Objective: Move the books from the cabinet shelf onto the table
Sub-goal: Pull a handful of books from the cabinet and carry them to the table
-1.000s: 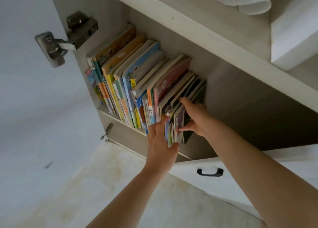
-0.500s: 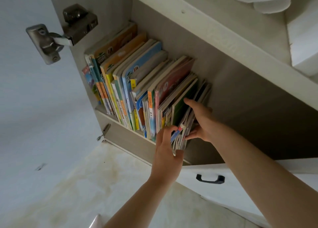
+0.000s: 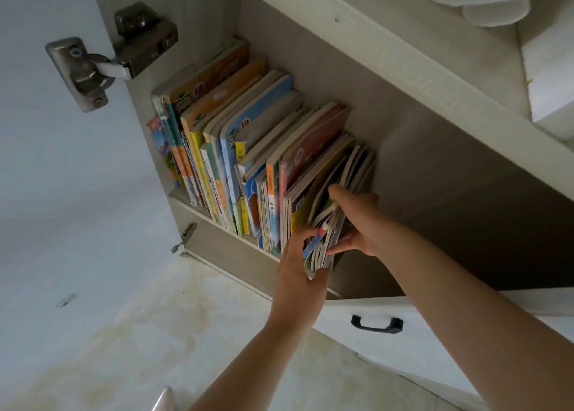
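Observation:
A row of colourful books point(image 3: 236, 149) stands upright on the cabinet shelf point(image 3: 198, 207), filling its left half. At the row's right end a bundle of thin books point(image 3: 326, 224) sticks out past the shelf's front edge. My left hand point(image 3: 298, 271) grips the bundle's near end from below, thumb on one side and fingers on the other. My right hand point(image 3: 357, 221) holds the same bundle from the right, fingers curled over its top and thumb under it. The table is out of sight.
The open cabinet door point(image 3: 40, 162) with its metal hinge point(image 3: 102, 59) stands at the left. An upper shelf board point(image 3: 435, 78) carries white cloth point(image 3: 484, 3). A white drawer with a black handle point(image 3: 376, 323) sits below right. Pale floor point(image 3: 155, 333) lies beneath.
Both hands have closed round the rightmost thin books and drawn that bundle forward, out past the shelf edge. The rest of the row has stayed put.

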`<state>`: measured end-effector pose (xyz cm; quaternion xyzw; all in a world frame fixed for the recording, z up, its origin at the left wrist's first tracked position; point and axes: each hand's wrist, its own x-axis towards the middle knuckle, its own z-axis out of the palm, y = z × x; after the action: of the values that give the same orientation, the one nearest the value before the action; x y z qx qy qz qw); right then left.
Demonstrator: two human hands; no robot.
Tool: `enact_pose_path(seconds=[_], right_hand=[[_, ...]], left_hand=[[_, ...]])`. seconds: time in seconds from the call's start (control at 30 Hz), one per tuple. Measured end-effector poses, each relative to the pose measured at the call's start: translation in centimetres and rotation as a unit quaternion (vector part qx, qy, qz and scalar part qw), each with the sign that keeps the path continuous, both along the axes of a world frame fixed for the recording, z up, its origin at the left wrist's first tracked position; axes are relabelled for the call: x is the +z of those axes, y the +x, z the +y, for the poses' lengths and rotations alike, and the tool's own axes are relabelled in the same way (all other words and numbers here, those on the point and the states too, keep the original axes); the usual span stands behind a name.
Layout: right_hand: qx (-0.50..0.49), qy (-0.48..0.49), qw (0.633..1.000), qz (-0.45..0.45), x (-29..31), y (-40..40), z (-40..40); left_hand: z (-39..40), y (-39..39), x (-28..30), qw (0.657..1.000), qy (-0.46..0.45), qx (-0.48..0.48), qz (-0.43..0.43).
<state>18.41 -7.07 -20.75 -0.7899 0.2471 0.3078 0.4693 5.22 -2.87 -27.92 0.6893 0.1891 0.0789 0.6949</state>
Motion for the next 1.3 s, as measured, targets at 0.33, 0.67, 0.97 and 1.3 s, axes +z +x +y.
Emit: enact_pose_path(seconds=[0.33,0.67,0.97,1.3], right_hand=[[0.021,-0.062,0.998,0.005,1.2,-0.8,-0.8],[-0.003,-0.107,0.994,-0.013,1.9,0.3,-1.8],[0.048,-0.171,0.982,-0.063,1.4,0.2,-1.9],[0.088,-0.106,0.988,-0.068,2.6,-7.3,-1.6]], left_hand=[[-0.4,2.7,-1.3,0.993,0.088,-0.055,0.052],[-2.5,4.6,-5.2,0.981,0.079,-0.165,0.062],[-4.2,4.9,-6.7,0.978,0.192,-0.074,0.023],[-0.2,-3.3,-4.2,0.964,0.259,-0.059,0.008]])
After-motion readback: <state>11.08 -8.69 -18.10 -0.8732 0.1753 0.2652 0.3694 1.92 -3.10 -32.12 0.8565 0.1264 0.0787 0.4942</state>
